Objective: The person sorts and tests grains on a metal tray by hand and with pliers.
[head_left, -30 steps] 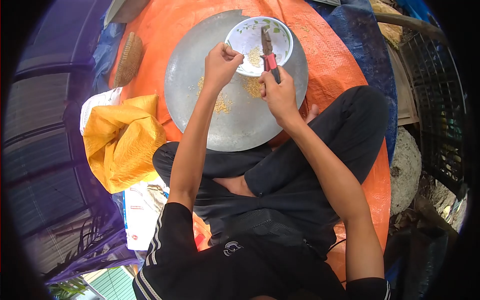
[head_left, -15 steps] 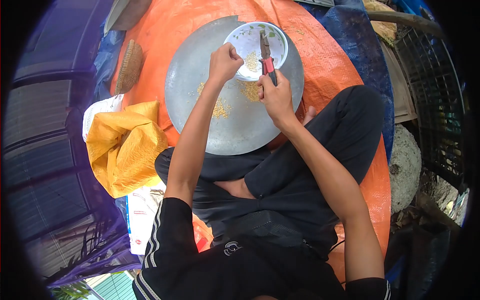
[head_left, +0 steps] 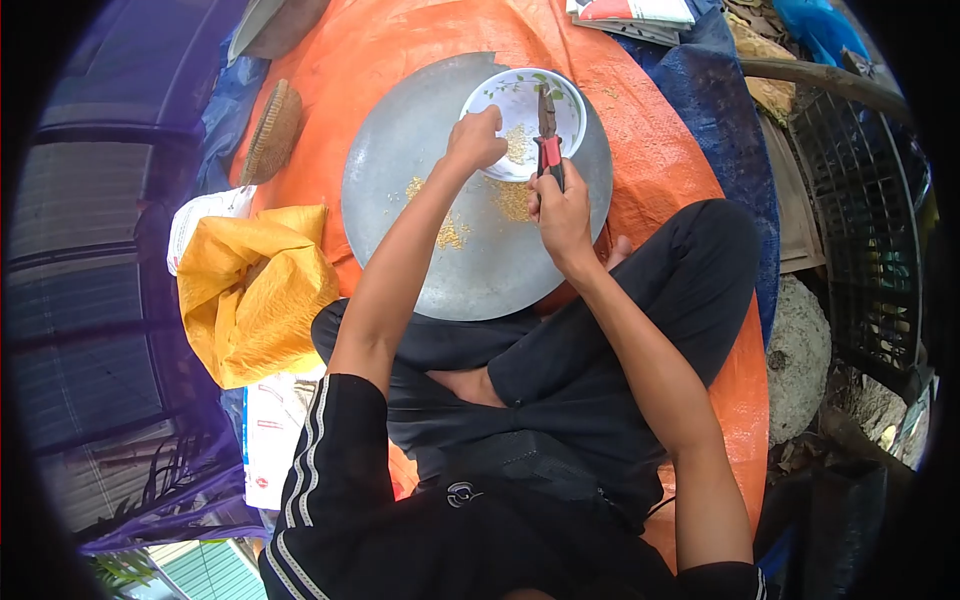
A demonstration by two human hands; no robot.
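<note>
In the head view my right hand [head_left: 565, 218] is wrapped round the handles of red-and-black pliers [head_left: 550, 150]. The metal jaws point away from me, over the right side of a white bowl [head_left: 508, 92] with a green leaf pattern. At the bowl's left edge is my left hand [head_left: 478, 140], its fingers pinched together; whatever they hold is too small to make out. Pale grains [head_left: 517, 145] lie inside the bowl. The bowl rests on a round grey metal tray [head_left: 400, 250], with golden grains [head_left: 452, 234] scattered on it nearer to me.
The tray lies partly over my crossed legs [head_left: 640, 290], on an orange tarp [head_left: 680, 150]. To the left are a yellow sack [head_left: 270, 320] and a woven basket [head_left: 275, 135]. A round stone [head_left: 797, 360] and a dark plastic crate [head_left: 860, 220] stand on the right.
The view has shifted, so the tray and bowl sit lower in it. My left hand has moved slightly inward over the bowl's left rim. The pliers stay over the bowl's right side.
</note>
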